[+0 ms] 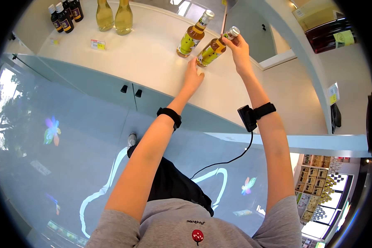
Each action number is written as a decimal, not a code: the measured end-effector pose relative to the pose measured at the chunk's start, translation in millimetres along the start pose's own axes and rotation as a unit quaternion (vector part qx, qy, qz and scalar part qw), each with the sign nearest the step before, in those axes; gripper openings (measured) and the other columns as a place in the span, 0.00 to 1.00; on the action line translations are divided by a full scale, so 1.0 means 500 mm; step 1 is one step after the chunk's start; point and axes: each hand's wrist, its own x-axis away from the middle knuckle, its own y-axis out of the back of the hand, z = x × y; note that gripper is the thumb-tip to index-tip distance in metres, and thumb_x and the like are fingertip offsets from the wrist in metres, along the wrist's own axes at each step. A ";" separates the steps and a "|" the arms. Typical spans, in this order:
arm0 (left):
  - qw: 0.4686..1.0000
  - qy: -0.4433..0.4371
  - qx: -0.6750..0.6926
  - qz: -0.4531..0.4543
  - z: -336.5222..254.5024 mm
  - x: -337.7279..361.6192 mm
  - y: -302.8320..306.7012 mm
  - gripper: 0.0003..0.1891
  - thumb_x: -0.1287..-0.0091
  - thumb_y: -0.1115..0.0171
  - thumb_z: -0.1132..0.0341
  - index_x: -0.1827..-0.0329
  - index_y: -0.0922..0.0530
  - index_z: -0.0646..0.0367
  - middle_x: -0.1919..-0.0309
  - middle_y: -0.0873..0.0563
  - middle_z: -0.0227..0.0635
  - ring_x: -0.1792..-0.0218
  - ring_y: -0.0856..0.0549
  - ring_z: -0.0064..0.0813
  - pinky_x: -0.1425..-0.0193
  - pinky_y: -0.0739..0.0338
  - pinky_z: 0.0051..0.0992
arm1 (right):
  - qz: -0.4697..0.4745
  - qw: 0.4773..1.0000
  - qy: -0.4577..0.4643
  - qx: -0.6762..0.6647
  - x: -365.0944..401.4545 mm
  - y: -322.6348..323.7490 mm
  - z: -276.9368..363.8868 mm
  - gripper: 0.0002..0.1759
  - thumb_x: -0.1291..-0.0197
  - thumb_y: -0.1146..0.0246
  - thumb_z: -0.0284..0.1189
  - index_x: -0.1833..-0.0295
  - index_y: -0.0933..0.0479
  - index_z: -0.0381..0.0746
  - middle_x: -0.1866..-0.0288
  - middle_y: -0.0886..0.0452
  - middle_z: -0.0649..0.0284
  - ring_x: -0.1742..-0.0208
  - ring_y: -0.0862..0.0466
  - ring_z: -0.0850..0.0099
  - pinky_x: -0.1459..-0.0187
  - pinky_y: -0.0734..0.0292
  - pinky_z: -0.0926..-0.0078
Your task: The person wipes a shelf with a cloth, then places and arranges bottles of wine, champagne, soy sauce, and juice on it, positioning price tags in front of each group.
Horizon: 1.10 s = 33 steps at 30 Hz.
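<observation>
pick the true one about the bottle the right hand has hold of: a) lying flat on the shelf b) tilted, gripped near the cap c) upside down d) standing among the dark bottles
b: the right hand grips the tilted bottle near its cap, its base low by the fingers of the left hand, beside an upright bottle; the dark bottles stand far off.

Torso: grey short-sleeve T-shirt w/ small red mushroom emblem under a line of blk lettering; blk shorts below, one grey shoe visible. Wrists: blk strap behind left hand; 2nd blk strap behind right hand, carrying a blk box unit. Thin blk cable runs from box unit down to shorts
</observation>
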 end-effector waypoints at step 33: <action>0.965 -0.236 0.009 0.113 -0.971 0.021 0.110 0.23 0.40 0.41 0.69 0.39 0.32 0.56 0.45 0.27 0.37 0.44 0.26 0.24 0.42 0.31 0.26 | -0.110 0.985 0.129 0.038 -0.040 0.136 0.741 0.26 0.51 0.33 0.37 0.50 0.28 0.33 0.59 0.21 0.57 0.57 0.22 0.71 0.55 0.27 0.75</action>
